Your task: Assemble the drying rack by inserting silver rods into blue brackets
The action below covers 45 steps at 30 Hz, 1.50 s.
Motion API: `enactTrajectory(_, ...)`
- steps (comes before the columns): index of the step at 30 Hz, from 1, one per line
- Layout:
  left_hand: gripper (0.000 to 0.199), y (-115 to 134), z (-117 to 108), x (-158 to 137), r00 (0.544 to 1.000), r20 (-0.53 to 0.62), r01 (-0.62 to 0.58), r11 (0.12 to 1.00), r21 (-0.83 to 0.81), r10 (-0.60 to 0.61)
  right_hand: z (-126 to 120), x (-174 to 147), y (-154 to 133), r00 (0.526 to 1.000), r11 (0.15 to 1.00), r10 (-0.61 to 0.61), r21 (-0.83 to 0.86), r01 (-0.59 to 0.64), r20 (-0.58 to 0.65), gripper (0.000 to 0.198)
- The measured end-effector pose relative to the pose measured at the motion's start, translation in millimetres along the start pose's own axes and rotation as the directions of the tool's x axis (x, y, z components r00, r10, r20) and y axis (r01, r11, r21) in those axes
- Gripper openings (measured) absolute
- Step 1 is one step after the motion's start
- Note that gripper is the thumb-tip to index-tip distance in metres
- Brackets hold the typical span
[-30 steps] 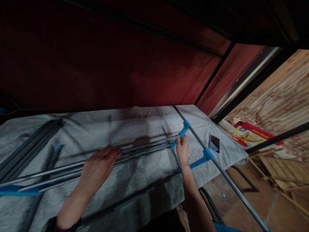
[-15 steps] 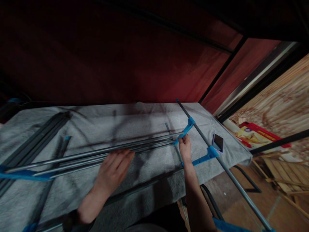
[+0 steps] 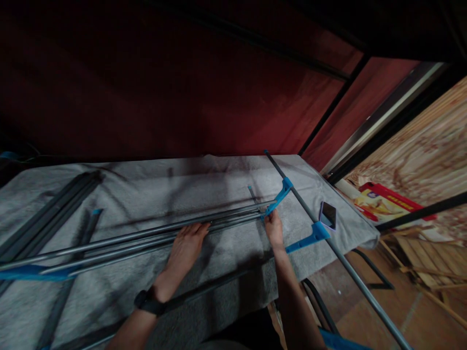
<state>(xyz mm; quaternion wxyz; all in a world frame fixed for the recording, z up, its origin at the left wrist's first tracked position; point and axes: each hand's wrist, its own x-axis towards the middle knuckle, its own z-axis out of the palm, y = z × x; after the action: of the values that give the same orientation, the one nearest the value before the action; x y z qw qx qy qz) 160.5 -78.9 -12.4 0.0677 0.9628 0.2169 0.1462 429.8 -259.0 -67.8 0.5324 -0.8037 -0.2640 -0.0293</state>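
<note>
The bare left hand [image 3: 188, 243] hides a stretch of the slender grey metal rods [image 3: 138, 234], and the bare right hand's [image 3: 273, 229] exact grip is too indistinct to make out. The picture's left edge crops the flat blue plastic bracket [image 3: 22, 273]; the bottom edge cuts the long grey metal pole [image 3: 353, 273]. Lettering on the red-and-yellow box [image 3: 383, 201] is illegibly small.

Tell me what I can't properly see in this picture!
In the head view:
Parts of the tubes: hidden under the left hand.
Whether the right hand grips the blue bracket: the hand itself hides that.
Left end of the far-left blue piece: cut off by the left edge.
Words on the red box: too small and blurred.
</note>
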Motion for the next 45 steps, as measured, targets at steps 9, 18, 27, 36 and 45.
enactTrajectory(9,0.039,5,-14,1,0.999,0.000,0.043,0.999,-0.020,-0.043,0,0,0,0.999,0.999,0.030,0.011,-0.030,0.013,0.027)
enactTrajectory(18,0.037,4,-14,1,0.998,-0.029,0.060,0.997,-0.043,-0.062,1,0,-7,0.999,0.999,0.046,-0.011,-0.046,0.003,0.028)
enactTrajectory(27,0.037,2,-22,-5,0.992,0.043,0.115,0.993,0.003,-0.115,5,0,-9,0.999,0.995,0.035,-0.092,-0.035,-0.001,0.023)
enactTrajectory(36,0.036,-1,-17,-5,0.999,-0.001,0.054,0.998,-0.016,-0.054,7,-2,-7,0.999,0.979,0.034,-0.202,-0.035,-0.008,0.019)
enactTrajectory(45,0.034,-5,-13,-5,0.997,0.008,0.074,0.996,-0.049,-0.074,7,-1,-9,0.999,0.963,0.031,-0.269,-0.023,0.023,0.026)
